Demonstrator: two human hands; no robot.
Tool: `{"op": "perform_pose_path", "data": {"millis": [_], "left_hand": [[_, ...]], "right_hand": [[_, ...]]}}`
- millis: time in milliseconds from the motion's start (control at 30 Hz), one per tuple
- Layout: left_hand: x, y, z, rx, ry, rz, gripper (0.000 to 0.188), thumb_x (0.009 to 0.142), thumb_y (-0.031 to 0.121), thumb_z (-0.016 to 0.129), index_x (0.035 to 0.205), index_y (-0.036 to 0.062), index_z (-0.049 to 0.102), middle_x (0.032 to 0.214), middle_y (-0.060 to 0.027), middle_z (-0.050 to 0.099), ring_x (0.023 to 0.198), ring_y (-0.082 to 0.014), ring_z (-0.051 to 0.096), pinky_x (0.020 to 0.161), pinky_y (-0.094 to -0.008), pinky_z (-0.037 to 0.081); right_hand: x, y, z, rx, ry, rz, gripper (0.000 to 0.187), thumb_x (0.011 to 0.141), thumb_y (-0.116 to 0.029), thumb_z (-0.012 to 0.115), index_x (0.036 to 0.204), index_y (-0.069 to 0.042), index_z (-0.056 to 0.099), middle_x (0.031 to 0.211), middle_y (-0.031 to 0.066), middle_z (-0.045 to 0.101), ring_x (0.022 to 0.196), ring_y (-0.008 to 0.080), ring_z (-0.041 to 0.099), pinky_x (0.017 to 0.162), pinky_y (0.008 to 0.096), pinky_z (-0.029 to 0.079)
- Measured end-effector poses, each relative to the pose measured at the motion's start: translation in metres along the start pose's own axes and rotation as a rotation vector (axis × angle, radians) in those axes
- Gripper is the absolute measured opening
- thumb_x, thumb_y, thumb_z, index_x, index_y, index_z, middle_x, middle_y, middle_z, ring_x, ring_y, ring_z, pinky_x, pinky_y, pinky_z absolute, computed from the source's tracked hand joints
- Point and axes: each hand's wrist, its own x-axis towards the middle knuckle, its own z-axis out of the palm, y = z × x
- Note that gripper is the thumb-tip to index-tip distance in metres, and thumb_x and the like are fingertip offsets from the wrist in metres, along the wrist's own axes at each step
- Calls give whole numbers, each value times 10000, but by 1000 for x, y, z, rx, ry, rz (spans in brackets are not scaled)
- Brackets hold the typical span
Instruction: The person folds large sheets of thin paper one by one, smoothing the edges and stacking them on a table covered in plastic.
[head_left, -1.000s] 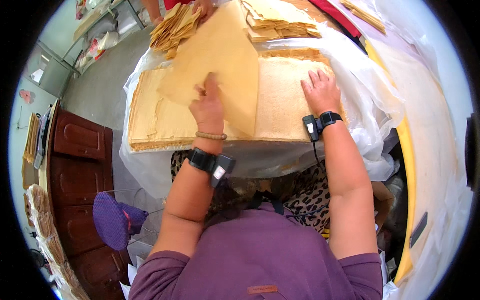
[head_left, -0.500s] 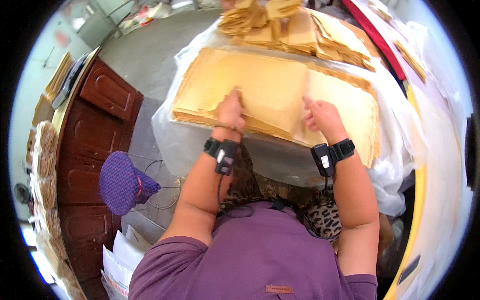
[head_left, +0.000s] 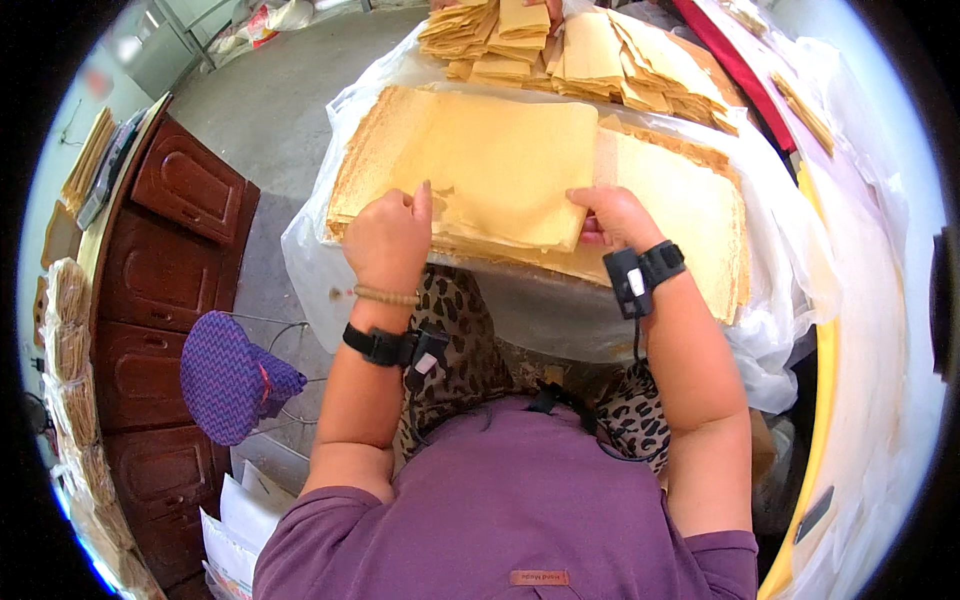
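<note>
A wide stack of yellow-brown, paper-like sheets with ragged edges lies on plastic in front of me. Over its left and middle part lies a smoother top sheet, its straight right edge stopping short of the stack's right end. My right hand pinches this sheet at its near right corner, thumb on top and fingers beneath. My left hand is closed by the near left edge, thumb pointing up. Whatever its curled fingers may hold is hidden.
Piles of smaller folded sheets stand beyond the stack, with another person's fingers at the back. White plastic sheeting hangs around the work surface. A purple-covered stool and brown cabinets are at left.
My left hand has moved left, away from the middle of the near edge, and turned thumb up. My right hand has closed on the sheet's corner. The sheet's right edge has settled flatter.
</note>
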Motion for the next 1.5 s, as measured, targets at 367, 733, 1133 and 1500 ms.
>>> {"op": "perform_pose_path", "data": {"millis": [367,733,1133,1500], "left_hand": [[10,41,64,-295,395,726,235,871,200,713,1101,158,736,981,-149,731,823,-323,700,698,-392,563],[81,6,-41,-959,368,212,286,987,269,669,1028,-8,727,869,-10,723,703,-57,609,598,-242,476],[-30,97,63,158,236,1002,318,792,182,676,1108,144,683,853,-32,686,709,-222,662,615,-353,537],[-48,-3,53,-320,439,771,21,853,120,700,847,99,704,793,-97,679,705,-291,652,612,-389,526]], "right_hand": [[7,-31,12,157,-151,-198,298,973,-267,598,1145,-29,646,1034,92,712,871,176,697,833,342,561],[12,33,31,-1369,290,-833,488,980,-465,530,1410,-233,547,1548,61,421,1455,304,330,1167,583,243],[-13,-4,-41,598,-233,-265,632,1016,-476,538,1408,14,466,1310,146,626,1142,240,634,941,357,512],[-27,5,-80,-1177,768,-987,559,869,-209,741,1367,-43,551,1191,212,673,1090,362,643,964,405,506]]}}
